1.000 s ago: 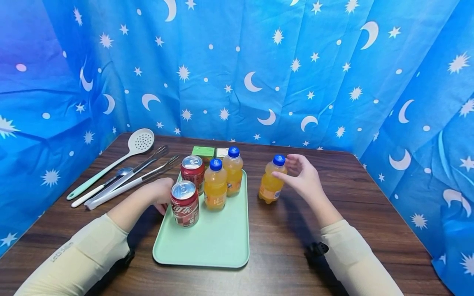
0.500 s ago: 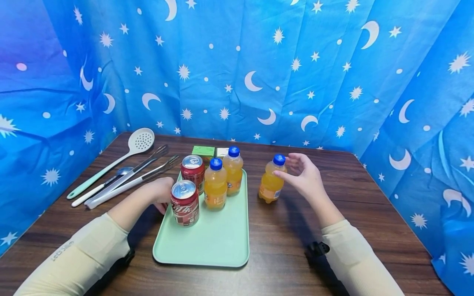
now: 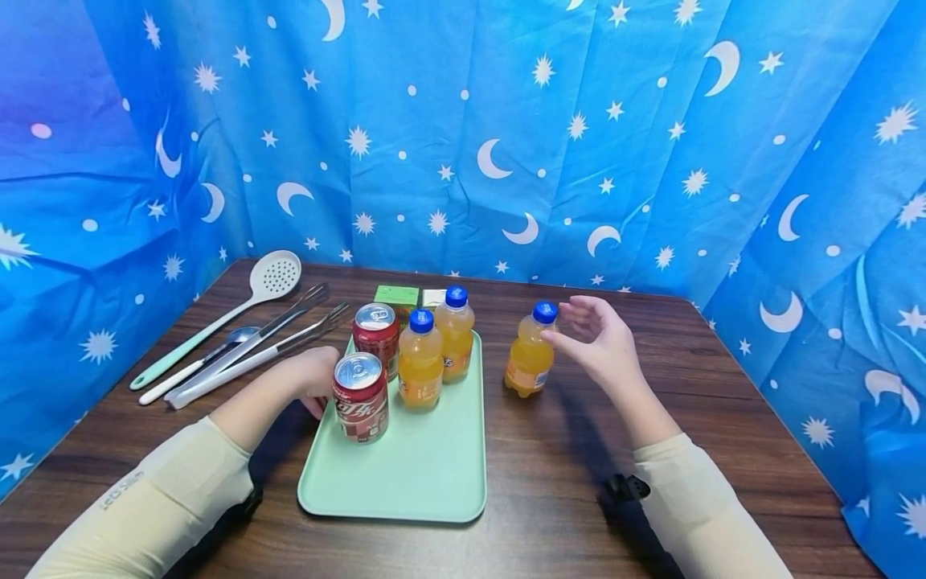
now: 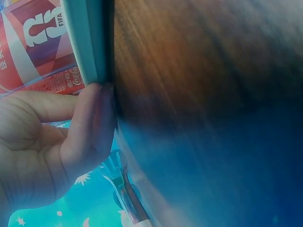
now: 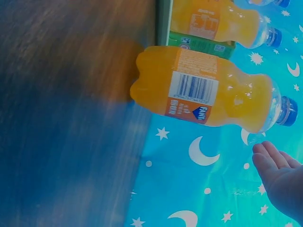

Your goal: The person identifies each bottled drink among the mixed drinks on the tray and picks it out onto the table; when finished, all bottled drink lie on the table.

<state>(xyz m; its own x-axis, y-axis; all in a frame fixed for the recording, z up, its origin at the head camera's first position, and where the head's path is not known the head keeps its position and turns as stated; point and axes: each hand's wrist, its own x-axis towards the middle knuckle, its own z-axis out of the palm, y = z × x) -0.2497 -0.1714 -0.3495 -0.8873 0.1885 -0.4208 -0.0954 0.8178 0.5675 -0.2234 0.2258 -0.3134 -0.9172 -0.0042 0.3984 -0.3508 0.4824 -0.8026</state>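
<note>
A person's right hand (image 3: 599, 338) hovers at the right of a lone orange-drink bottle (image 3: 530, 362), which stands upright on the tabletop (image 3: 550, 498), just right of the green tray (image 3: 401, 482). From my distant station I read that grip as loose and holding nothing, its fingers apart from the bottle in the right wrist view; whether the thumb brushes the neck, I cannot tell. On the other side, the left hand (image 3: 317, 374) appears to pinch the tray's left rim with bent fingers, the thumb's tip hidden from me, probably to keep the tray from sliding. Upright on the tray, a near red can (image 3: 361, 410) and a far red can (image 3: 376, 346) line the left, with two more orange-drink bottles (image 3: 421, 366) to their right, seemingly sorted by kind. I see a green box (image 3: 396, 296) and a white-topped box (image 3: 434, 298) past the tray's far end. At far left, a slotted spoon (image 3: 278, 275) and metal utensils (image 3: 268, 330) lie flat, perhaps set there out of the drinks' way.
</note>
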